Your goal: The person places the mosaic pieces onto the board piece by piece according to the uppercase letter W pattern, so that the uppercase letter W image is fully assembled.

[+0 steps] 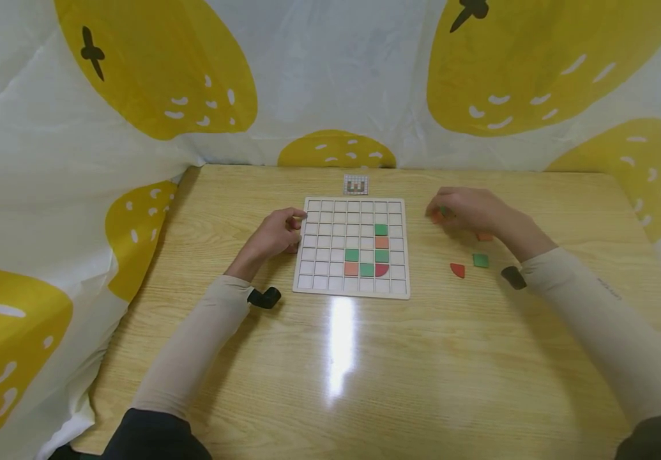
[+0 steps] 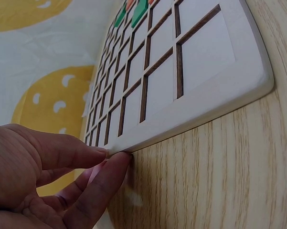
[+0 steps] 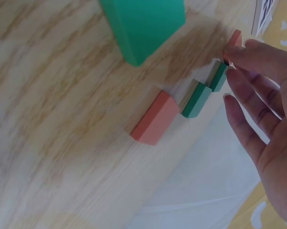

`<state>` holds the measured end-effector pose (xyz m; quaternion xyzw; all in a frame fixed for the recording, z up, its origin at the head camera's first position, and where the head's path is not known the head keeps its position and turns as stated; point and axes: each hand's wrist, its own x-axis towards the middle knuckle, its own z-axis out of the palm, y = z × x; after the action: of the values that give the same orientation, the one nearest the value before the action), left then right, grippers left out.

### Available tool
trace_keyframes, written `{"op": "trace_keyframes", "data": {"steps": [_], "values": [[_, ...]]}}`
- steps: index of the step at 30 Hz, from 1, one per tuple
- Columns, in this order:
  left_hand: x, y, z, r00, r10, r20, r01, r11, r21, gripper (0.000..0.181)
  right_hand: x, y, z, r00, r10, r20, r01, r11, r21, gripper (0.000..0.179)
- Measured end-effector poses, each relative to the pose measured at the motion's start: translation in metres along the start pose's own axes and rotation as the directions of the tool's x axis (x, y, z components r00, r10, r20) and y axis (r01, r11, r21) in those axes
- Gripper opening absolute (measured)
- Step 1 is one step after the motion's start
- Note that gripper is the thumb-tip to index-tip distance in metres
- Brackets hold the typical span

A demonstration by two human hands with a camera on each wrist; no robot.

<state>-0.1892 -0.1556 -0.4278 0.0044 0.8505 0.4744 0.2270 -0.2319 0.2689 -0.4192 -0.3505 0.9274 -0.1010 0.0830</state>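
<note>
two hands at work: left hand (image 1: 275,235) fingertips pinch the grid board (image 1: 353,246) edge; right hand (image 3: 265,119), fingers loosely apart, touches small tiles (image 3: 200,99) at right of frame, likely light, stiff, best taken by their edges.

A light wooden table (image 1: 479,383) fills the lower half of the head view, with a bright streak of reflected light (image 1: 340,345) at 6 o'clock. A white cloth backdrop (image 1: 330,76) printed with large yellow fruit shapes (image 1: 158,64) hangs from 9 o'clock round to 3 o'clock, draping past the table's left edge
</note>
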Motion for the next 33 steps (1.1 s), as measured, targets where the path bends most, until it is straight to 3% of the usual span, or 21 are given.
{"op": "trace_keyframes", "data": {"steps": [12, 22, 33], "values": [[0.0, 0.0001, 0.0005, 1.0, -0.007, -0.002, 0.007, 1.0, 0.003, 0.053, -0.0027, -0.0007, 0.0021, 1.0, 0.011, 0.002, -0.011, 1.0, -0.018, 0.017], [-0.0004, 0.0003, 0.0007, 1.0, -0.016, -0.003, 0.016, 1.0, -0.005, 0.052, -0.005, -0.0011, -0.0038, 0.996, 0.04, 0.077, -0.04, 0.999, -0.005, 0.015], [-0.0005, 0.0004, 0.0016, 1.0, -0.011, -0.003, 0.011, 1.0, 0.016, 0.052, -0.0051, -0.0016, -0.0005, 0.996, 0.061, 0.064, -0.063, 0.998, 0.021, 0.015]]}}
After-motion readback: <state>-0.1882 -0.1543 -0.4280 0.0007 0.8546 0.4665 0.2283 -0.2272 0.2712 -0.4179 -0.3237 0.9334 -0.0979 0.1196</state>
